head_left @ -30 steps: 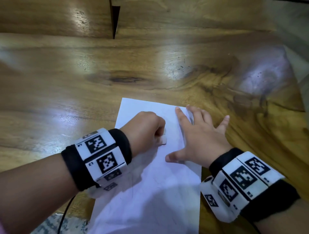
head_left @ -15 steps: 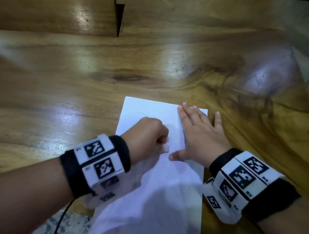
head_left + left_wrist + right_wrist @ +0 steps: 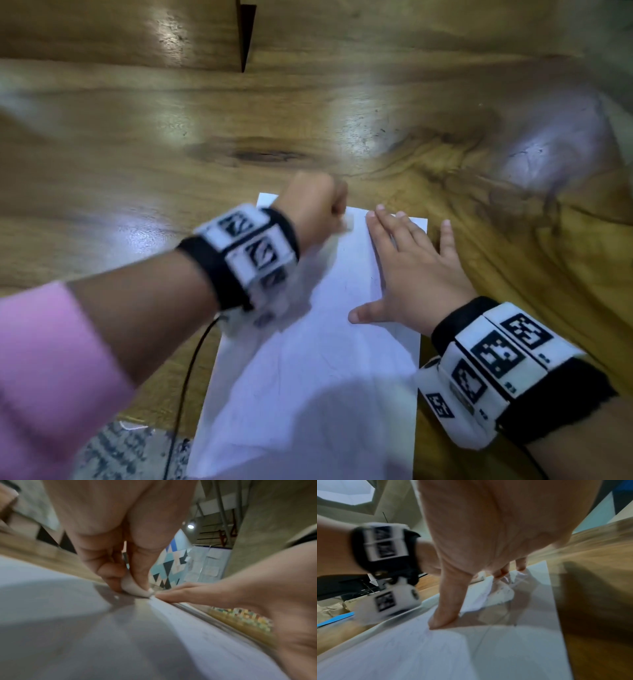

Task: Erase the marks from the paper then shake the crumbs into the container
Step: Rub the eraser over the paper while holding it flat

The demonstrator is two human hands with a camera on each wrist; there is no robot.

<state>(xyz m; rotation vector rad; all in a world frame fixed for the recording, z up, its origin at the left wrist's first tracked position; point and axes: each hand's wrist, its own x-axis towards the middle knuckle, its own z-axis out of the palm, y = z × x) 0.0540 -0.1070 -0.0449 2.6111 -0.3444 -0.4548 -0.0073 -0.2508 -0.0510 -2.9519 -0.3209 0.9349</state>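
A white rectangular sheet of paper (image 3: 308,377) lies on the glossy brown wooden table (image 3: 137,171), filling the lower centre of the head view. The left hand (image 3: 315,205), at the sheet's upper left corner, has its fingers (image 3: 106,561) curled tight round a small white eraser (image 3: 135,589) whose tip touches the paper. The right hand (image 3: 411,277) lies flat on the sheet's upper right part, fingers spread wide and straight.

Fingers (image 3: 109,573) pinch eraser (image 3: 133,588) on paper (image 3: 51,588)
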